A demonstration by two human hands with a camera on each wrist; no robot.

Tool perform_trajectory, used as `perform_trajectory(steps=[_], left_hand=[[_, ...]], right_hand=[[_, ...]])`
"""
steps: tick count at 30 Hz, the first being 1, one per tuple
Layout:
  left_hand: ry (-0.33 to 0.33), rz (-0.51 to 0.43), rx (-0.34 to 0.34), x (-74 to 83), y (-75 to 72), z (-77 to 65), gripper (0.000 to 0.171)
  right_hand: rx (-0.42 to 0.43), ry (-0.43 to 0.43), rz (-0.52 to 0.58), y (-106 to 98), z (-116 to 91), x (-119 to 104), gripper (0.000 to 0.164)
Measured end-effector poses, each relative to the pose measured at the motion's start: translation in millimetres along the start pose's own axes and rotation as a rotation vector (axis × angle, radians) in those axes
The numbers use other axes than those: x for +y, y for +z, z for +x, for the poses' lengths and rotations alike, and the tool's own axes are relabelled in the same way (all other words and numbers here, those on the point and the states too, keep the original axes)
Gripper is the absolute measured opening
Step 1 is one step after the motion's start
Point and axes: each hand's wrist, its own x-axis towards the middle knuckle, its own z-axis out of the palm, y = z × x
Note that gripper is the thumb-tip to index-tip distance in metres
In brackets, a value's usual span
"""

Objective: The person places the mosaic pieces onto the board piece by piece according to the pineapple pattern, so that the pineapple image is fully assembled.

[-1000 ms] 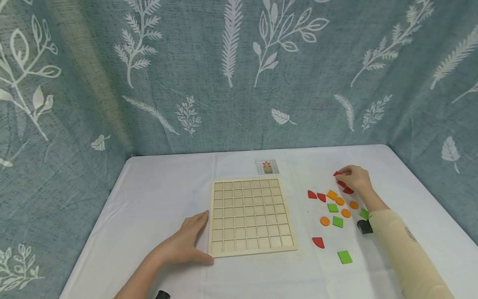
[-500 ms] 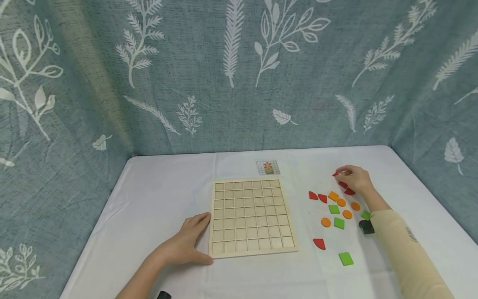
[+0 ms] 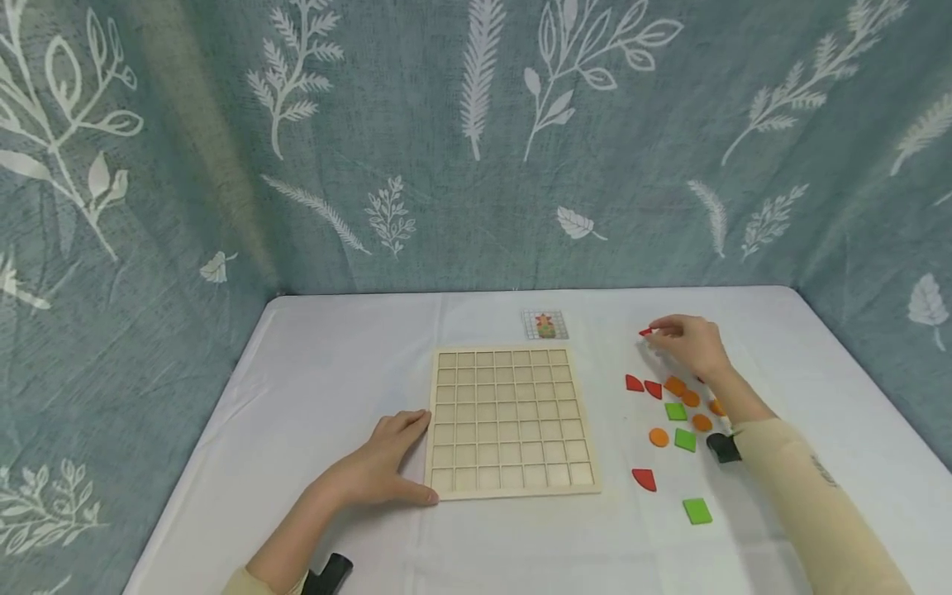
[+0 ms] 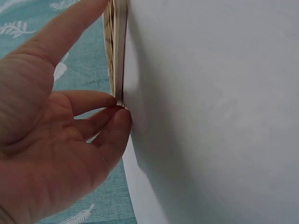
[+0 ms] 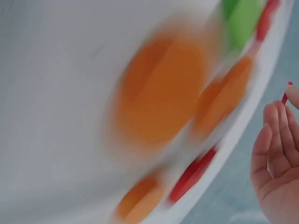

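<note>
My right hand [image 3: 690,343] pinches a small red quarter-circle tile [image 3: 645,331] between thumb and fingertips, above the far right of the white table. In the right wrist view this red tile [image 5: 285,95] shows edge-on at the fingertips. A pale wooden grid board [image 3: 513,421] lies at the middle of the table, its square cells bare. My left hand [image 3: 375,463] rests at the board's left side, fingers against the edge and thumb by the near corner. The left wrist view has the fingertips touching the board's edge [image 4: 120,56].
Right of the board lie loose tiles: red quarter-circles [image 3: 644,479], orange circles [image 3: 659,437], an orange square [image 3: 674,386] and green squares [image 3: 697,511]. Behind the board is a small picture card [image 3: 545,324]. A leaf-patterned curtain [image 3: 446,207] stands behind the table.
My right hand has moved left and up off the cluster with the red quarter-circle tile. The left hand stays at the board's edge. The head view has shifted slightly.
</note>
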Motion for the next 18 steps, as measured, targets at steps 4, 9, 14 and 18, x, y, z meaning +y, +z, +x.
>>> perform_trajectory(steps=[4,9,14,18], left_hand=[[-0.001,0.019,0.005,2.7,-2.2,2.9,0.108],[-0.003,0.033,-0.001,5.7,-2.5,5.5,0.109],[-0.008,0.053,0.014,7.0,-1.3,6.7,0.108],[-0.008,0.061,0.029,7.3,0.0,6.9,0.107]], right_hand=[[-0.037,-0.101,0.067,19.3,-2.8,-33.3,0.032],[-0.132,-0.193,0.133,46.5,-5.2,-67.6,0.031],[-0.223,-0.314,0.137,72.7,-7.0,-96.8,0.026],[-0.272,-0.401,0.114,89.2,-7.1,-114.9,0.025]])
